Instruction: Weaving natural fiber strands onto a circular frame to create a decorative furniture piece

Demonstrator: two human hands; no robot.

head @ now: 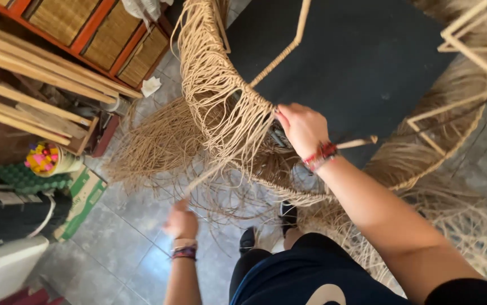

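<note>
Head view, right hand (302, 129) gripping woven frame rim (237, 107), left hand (181, 222) clenched on cord strand (209, 172), tiled floor (119, 237) below.

Soft, even daylight is filling the scene, casting only faint shadows on the grey floor tiles (113, 237). Motion blur is smearing the left hand (181, 223) near the bottom, while the right hand (301, 129) is staying fairly sharp. Wide-angle distortion is bending lines toward the edges.

Wooden slats (28, 73) – a green egg tray (26, 179).
</note>
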